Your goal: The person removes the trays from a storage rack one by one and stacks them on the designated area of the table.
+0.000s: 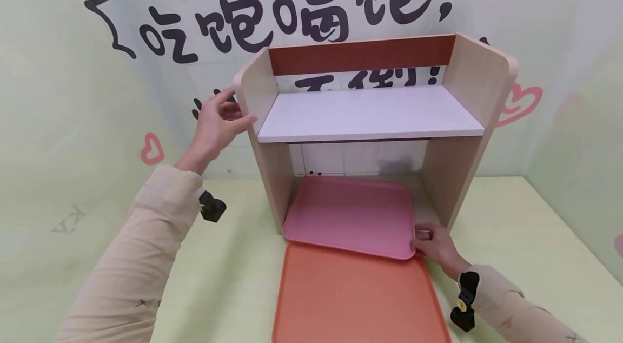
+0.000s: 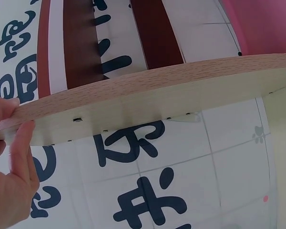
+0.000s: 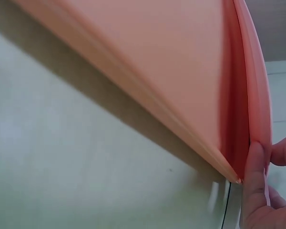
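Observation:
A small wooden desk shelf [image 1: 370,113] stands against the back wall, with a white upper board and a dark red back strip. My left hand [image 1: 216,121] grips the upper front edge of its left side panel [image 2: 148,90], thumb on one face and fingers on the other. In the shelf's lower bay lies a pink tray [image 1: 352,216], its front end sticking out. My right hand [image 1: 435,245] pinches the pink tray's front right corner between thumb and fingers. Below and in front is an orange tray [image 1: 357,294], its far edge under the pink tray.
The pale green table [image 1: 491,256] runs out on both sides of the shelf. Behind it hangs a light backdrop [image 1: 160,2] with large black lettering and pink hearts. A black wrist camera [image 1: 464,302] sits at the right sleeve, close beside the orange tray.

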Tool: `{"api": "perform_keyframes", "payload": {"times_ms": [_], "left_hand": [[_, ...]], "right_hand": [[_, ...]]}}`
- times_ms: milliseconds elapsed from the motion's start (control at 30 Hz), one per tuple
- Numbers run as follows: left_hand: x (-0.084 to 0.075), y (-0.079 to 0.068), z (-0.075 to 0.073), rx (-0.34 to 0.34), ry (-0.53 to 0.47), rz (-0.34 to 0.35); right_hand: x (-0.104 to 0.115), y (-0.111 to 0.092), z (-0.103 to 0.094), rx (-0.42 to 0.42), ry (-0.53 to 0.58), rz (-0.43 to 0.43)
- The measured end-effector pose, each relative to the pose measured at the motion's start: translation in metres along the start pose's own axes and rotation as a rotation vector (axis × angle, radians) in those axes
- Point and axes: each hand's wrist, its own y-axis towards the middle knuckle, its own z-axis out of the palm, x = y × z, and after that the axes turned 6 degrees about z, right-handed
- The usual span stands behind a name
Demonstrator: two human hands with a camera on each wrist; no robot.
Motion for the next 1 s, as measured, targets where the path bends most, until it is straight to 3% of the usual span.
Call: {"api": "perform_keyframes", "payload": {"times_ms": [500, 1000], "left_hand": [[0.000, -0.001, -0.004, 0.002, -0.020, -0.003], [0.000, -0.001, -0.001, -0.006, -0.024, -0.008]], "right_hand": [[-0.001, -0.026, 0.009, -0.057, 0.064, 0.034], [-0.005, -0.037, 0.009, -0.024, 0.127, 0.071]]}}
